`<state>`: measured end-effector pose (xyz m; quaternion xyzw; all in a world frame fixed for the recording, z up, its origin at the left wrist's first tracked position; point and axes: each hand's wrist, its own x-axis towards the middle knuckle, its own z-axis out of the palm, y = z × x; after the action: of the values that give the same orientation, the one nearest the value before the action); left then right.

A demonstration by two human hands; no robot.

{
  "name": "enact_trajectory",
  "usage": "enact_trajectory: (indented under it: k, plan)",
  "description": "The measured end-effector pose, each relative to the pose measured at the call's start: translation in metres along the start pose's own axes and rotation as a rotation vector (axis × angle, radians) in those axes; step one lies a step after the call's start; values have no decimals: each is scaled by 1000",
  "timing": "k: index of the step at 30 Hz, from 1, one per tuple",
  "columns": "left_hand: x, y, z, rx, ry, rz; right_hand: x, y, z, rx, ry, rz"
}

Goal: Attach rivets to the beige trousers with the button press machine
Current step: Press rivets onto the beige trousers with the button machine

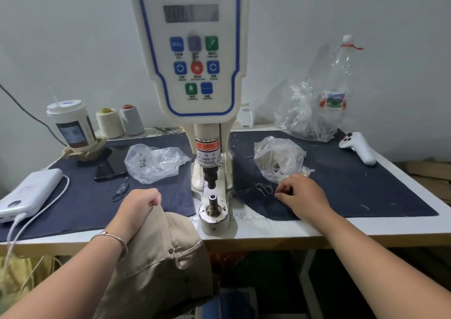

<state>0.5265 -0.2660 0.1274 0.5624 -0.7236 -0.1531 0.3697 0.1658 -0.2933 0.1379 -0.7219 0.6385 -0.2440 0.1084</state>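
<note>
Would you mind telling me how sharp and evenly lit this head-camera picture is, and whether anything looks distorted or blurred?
Head view: wide-angle bend bows the table edge and leans the machine panel; its top lettering and display are soft, while the warning label reads only in part; light is soft and even, with faint shadows on the wall behind the plastic bottle; glare glints on the plastic bags; both hands look sharp enough.

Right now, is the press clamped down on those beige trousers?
No. The punch stands raised above the bare lower die; the beige trousers hang off the table edge, gripped by the left hand.
</note>
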Motion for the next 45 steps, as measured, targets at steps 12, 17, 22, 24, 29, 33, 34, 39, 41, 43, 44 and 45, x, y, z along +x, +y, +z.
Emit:
enact_trajectory:
  k: [12,17,22,24,29,33,34,39,41,43,44,45]
  plan:
    - [-1,0,2,34,12,8,-40,-104,3,573,58,-363]
    - [1,-2,3,13,24,-26,-33,-111,10,613,31,-306]
    - [1,-4,3,92,4,37,-29,-110,15,585,-10,-306]
    - [1,-4,3,55,8,-8,-27,-109,14,571,-11,-315]
    - [0,-1,3,-6,8,-62,-23,-110,12,533,-22,-334]
    - [-1,3,1,7,-13,-38,-21,-110,9,462,-24,-355]
    - [-1,4,1,-4,-14,-48,-21,-111,8,442,-29,-358]
    - [4,11,1,-139,63,-374,-25,-112,6,448,-17,-358]
    - [0,16,-2,-95,-5,-279,-30,-112,4,472,-8,-352]
    - [-5,28,-9,-34,-93,-253,-36,-110,-1,490,21,-335]
    - [-6,35,-14,-64,-122,-293,-40,-109,-4,500,42,-323]
    - [-6,43,-20,-75,-157,-350,-45,-109,-7,520,60,-310]
